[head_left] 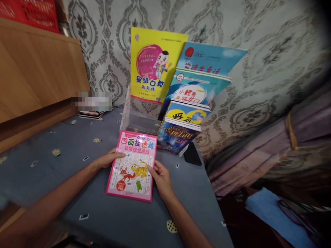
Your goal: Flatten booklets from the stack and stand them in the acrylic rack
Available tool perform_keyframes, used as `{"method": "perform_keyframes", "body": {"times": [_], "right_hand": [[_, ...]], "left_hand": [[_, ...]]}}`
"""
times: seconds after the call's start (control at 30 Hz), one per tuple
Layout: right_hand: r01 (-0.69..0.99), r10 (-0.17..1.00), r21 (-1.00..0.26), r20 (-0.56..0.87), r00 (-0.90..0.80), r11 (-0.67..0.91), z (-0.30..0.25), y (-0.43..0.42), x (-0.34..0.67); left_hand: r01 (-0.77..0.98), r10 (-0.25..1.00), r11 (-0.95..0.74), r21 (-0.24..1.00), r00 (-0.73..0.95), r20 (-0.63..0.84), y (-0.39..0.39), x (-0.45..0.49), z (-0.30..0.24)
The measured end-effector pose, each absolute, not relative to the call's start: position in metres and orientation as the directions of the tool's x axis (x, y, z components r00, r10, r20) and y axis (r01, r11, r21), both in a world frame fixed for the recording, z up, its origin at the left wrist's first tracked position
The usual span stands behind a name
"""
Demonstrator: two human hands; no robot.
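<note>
A pink picture book [130, 168] with a fox and a tiger on its cover is held between my two hands. My left hand [110, 158] grips its left edge, thumb on the cover; my right hand [160, 177] grips the right edge the same way. Just behind the book stands a clear plastic tiered rack [141, 119]. On the rack's left side, a yellow book [155, 65] stands upright at the back. Its right side holds a column of books: a blue one [212, 57], a teal one [196, 88], a yellow-and-blue one [186, 112] and a dark blue one [177, 136].
A black phone [192, 154] lies right of the rack on the grey patterned cloth [77, 172]. Notebooks [90, 114] are stacked at the back left, beside a wooden cabinet [41, 65] with a red basket [38, 15]. Glasses [292, 212] rest on blue cloth at right.
</note>
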State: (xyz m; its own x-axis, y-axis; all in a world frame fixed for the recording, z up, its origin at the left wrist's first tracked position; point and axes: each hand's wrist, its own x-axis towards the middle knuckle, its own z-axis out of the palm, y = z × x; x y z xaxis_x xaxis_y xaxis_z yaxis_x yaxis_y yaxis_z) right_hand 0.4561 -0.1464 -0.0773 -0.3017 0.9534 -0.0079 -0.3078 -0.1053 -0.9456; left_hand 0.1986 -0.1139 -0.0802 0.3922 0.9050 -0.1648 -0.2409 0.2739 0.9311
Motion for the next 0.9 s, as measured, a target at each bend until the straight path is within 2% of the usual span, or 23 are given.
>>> {"method": "perform_keyframes", "body": {"times": [0.7, 0.9], "right_hand": [[-0.293, 0.952, -0.946, -0.044, -0.303, -0.137, -0.077, -0.142, 0.457], [-0.321, 0.978, -0.941, -0.039, -0.207, -0.105, -0.071, -0.128, 0.452]], "left_hand": [[-0.236, 0.9, 0.341, 0.91, 0.363, -0.243, -0.115, 0.201, -0.072], [-0.24, 0.893, 0.342, 0.909, 0.385, -0.234, -0.116, 0.2, -0.069]]}}
